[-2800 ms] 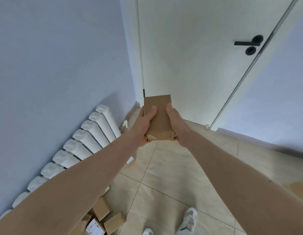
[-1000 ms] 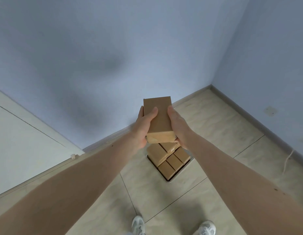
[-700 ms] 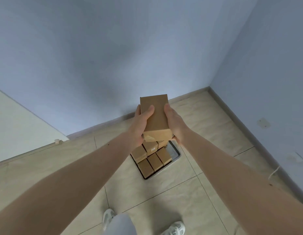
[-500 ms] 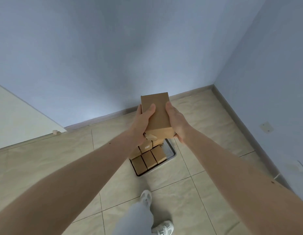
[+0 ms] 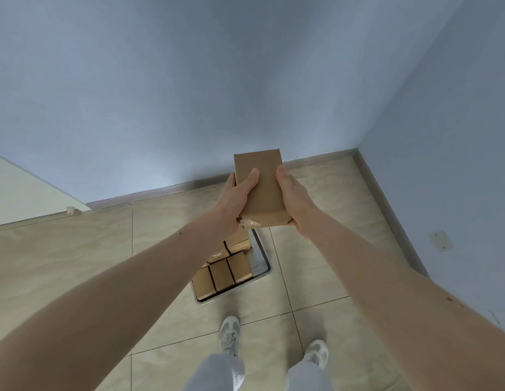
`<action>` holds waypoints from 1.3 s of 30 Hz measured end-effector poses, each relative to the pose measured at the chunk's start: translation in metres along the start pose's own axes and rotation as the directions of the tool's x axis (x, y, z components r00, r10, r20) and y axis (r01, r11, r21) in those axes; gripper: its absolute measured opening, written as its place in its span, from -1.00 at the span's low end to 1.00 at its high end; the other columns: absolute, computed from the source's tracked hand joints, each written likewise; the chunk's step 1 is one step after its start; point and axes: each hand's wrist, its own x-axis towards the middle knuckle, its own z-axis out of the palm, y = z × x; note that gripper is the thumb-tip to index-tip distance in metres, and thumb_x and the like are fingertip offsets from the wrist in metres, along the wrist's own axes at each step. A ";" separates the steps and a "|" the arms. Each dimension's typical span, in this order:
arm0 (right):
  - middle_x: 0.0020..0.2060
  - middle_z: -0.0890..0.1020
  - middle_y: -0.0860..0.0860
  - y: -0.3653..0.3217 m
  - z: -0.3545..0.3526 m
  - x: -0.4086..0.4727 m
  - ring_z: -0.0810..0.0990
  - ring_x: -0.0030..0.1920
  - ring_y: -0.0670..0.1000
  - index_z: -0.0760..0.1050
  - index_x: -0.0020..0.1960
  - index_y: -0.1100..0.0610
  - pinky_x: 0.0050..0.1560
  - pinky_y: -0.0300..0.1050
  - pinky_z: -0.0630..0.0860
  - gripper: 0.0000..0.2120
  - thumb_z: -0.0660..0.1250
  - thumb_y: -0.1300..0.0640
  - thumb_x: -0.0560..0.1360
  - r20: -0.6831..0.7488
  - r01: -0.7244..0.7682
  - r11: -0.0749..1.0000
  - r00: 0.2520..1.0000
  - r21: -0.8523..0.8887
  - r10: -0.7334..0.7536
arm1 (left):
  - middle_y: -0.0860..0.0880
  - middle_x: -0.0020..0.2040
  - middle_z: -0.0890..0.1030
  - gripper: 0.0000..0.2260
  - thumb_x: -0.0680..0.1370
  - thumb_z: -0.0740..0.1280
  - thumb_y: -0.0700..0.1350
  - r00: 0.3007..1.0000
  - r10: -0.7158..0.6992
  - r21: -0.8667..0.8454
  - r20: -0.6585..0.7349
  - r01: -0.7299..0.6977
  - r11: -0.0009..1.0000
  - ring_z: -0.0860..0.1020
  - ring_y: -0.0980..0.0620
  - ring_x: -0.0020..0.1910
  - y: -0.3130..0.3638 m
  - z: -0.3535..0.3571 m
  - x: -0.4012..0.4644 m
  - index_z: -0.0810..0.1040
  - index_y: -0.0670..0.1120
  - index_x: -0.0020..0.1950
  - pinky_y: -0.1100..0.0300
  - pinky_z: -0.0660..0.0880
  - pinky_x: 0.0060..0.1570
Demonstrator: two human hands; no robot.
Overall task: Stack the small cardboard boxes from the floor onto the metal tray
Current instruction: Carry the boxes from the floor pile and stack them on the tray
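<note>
I hold a plain brown cardboard box (image 5: pixel 261 187) out in front of me at chest height. My left hand (image 5: pixel 236 198) grips its left side with the thumb across the top. My right hand (image 5: pixel 295 197) grips its right side the same way. Below the box, on the floor, lies the metal tray (image 5: pixel 263 263) with several small cardboard boxes (image 5: pixel 223 270) packed in rows on it. My left forearm hides the tray's left part. The tray's right strip is bare.
The tray lies on beige floor tiles near a room corner, with blue walls (image 5: pixel 189 94) behind and to the right. A door (image 5: pixel 22 193) with a door stop (image 5: pixel 70 210) is at the left. My two shoes (image 5: pixel 230 333) stand just short of the tray.
I have turned from the door and radiator to this corner and walked up to the tray. The box has stayed gripped in both hands throughout.
</note>
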 end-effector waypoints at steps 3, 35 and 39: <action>0.16 0.65 -0.01 0.007 -0.024 0.020 0.65 0.15 0.07 0.47 0.28 -0.16 0.25 0.18 0.57 -0.62 0.08 -0.32 0.64 0.032 0.006 1.000 0.999 -0.008 -0.006 | -0.04 0.21 0.65 -0.58 0.56 0.40 0.14 0.999 -0.005 -0.019 -0.037 0.004 1.000 0.66 -0.04 0.09 -0.008 0.022 0.016 0.47 0.03 0.36 0.11 0.60 -0.17; 0.16 0.61 0.05 0.436 -0.065 0.297 0.60 0.14 0.09 0.46 0.26 0.07 0.25 0.12 0.52 -0.20 -0.02 -0.55 0.42 0.100 -0.145 0.902 0.974 -0.407 0.202 | -0.04 0.25 0.55 -0.35 0.50 0.48 0.13 0.909 -0.106 0.114 -0.403 0.165 0.980 0.56 -0.04 0.15 -0.441 -0.005 0.319 0.32 -0.07 0.46 0.06 0.53 0.13; 0.15 0.57 0.07 0.492 -0.053 0.329 0.56 0.15 0.12 0.41 0.25 0.08 0.23 0.05 0.49 -0.40 -0.01 -0.39 0.59 0.108 -0.116 0.893 0.978 -0.435 0.179 | -0.09 0.34 0.50 -0.17 0.41 0.46 0.32 0.884 0.026 0.392 -0.467 0.181 0.902 0.52 -0.12 0.27 -0.490 -0.029 0.360 0.30 -0.12 0.50 -0.13 0.51 0.25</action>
